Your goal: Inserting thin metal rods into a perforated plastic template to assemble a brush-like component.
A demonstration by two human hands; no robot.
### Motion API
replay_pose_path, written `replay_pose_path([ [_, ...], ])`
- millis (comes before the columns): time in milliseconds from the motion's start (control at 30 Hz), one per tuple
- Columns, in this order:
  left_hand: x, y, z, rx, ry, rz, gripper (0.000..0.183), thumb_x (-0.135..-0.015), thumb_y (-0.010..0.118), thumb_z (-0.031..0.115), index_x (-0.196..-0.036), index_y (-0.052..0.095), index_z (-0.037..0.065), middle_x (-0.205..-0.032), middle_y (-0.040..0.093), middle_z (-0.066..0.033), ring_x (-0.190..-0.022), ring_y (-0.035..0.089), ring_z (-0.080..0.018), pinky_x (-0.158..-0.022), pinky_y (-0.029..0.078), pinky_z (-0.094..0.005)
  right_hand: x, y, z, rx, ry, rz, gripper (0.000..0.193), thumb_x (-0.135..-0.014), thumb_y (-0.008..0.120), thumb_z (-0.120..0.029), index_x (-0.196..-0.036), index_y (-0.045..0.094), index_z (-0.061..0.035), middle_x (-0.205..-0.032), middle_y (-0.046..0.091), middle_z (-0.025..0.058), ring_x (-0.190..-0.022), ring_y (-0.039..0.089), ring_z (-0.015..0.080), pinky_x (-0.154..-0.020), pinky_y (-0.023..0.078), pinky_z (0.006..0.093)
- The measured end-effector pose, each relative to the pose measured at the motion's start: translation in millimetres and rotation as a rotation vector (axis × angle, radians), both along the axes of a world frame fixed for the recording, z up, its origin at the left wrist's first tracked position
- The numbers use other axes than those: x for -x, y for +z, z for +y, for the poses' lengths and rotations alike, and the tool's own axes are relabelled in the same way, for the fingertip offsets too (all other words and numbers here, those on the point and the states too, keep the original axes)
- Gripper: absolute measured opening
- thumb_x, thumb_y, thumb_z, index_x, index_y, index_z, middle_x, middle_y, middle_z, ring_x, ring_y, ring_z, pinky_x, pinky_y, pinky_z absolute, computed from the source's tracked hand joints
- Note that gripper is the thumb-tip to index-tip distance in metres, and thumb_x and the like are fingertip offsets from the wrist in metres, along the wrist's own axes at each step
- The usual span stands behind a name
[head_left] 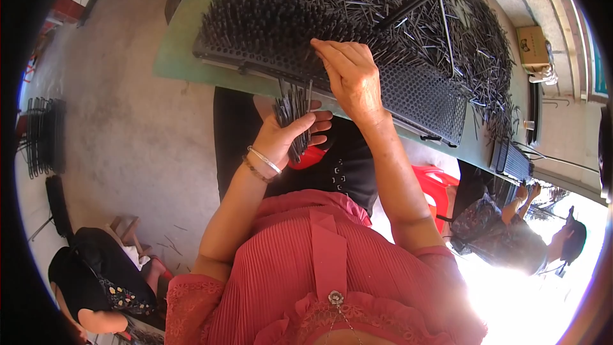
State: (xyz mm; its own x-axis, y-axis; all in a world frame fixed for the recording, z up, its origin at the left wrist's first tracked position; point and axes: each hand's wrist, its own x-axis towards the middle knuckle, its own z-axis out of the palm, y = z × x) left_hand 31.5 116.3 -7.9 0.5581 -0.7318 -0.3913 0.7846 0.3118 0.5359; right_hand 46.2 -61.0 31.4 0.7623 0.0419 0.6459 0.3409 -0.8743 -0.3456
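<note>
A bundle of thin dark rods (294, 115) lies in my left hand (284, 137), the thumb pressed across it and the other fingers curled behind. My right hand (351, 76) is over the front part of a black perforated rack (421, 92), its thumb and fingertips pinched together; whether a rod is between them is too small to make out. Many upright rods (255, 25) fill the rack's holes on the left and along the back. Its right part shows bare holes. The left hand stays just below the rack's near edge.
A large heap of loose dark rods (396, 0) covers the green table (175, 51) behind the rack. A dark bar (428, 3) slants above the heap. A cardboard box (533, 48) stands at right. Other people sit at lower left and right, near a red chair (437, 188).
</note>
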Motion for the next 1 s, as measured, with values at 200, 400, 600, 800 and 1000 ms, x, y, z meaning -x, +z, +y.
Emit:
replay_pose_path([
  [200, -3, 7, 4, -0.007, 0.008, -0.035, 0.03, -0.091, 0.056, 0.009, -0.119, 0.052, -0.001, -0.108, 0.063, -0.017, -0.096, 0.064, -0.0239, -0.078, 0.055, -0.0361, 14, 13, 11, -0.344, -0.109, 0.134, 0.018, -0.079, 0.071, -0.01, -0.094, 0.068, 0.0003, -0.088, 0.067, 0.0104, -0.077, 0.064, 0.0189, -0.068, 0.049, 0.0285],
  [400, -4, 12, 4, -0.075, 0.034, -0.215, 0.027, -0.091, 0.057, 0.009, -0.115, 0.055, -0.002, -0.104, 0.065, -0.0157, -0.092, 0.065, -0.0226, -0.074, 0.057, -0.0331, 29, 24, 21, -0.872, -0.007, 0.79, 0.021, -0.084, 0.068, -0.014, -0.095, 0.067, 0.0038, -0.081, 0.068, 0.0063, -0.074, 0.061, 0.0082, -0.065, 0.048, 0.0214],
  [600, -6, 7, 7, -0.013, 0.099, -0.083, 0.029, -0.09, 0.06, 0.012, -0.115, 0.055, -0.002, -0.106, 0.065, -0.0164, -0.096, 0.064, -0.0237, -0.075, 0.056, -0.035, 14, 20, 14, -1.025, -0.009, 0.594, 0.02, -0.088, 0.063, -0.011, -0.1, 0.064, 0.0058, -0.086, 0.068, 0.0073, -0.077, 0.062, 0.0096, -0.069, 0.049, 0.0226],
  [800, -9, -5, 14, -0.066, 0.074, -0.038, 0.033, -0.092, 0.058, 0.017, -0.118, 0.053, -0.003, -0.107, 0.064, -0.0178, -0.094, 0.064, -0.024, -0.072, 0.055, -0.0344, -19, 14, 25, -0.932, 0.029, 0.251, 0.018, -0.088, 0.062, -0.004, -0.104, 0.061, 0.0059, -0.093, 0.068, 0.0094, -0.088, 0.063, 0.0131, -0.081, 0.05, 0.0248],
  [1000, -8, -4, 15, -0.066, 0.059, -0.058, 0.034, -0.092, 0.056, 0.017, -0.119, 0.051, -0.003, -0.105, 0.064, -0.0183, -0.089, 0.064, -0.022, -0.071, 0.055, -0.033, -31, 6, 31, -0.925, 0.05, 0.199, 0.017, -0.089, 0.062, -0.005, -0.103, 0.062, 0.0045, -0.094, 0.068, 0.0092, -0.088, 0.063, 0.0123, -0.08, 0.05, 0.024],
])
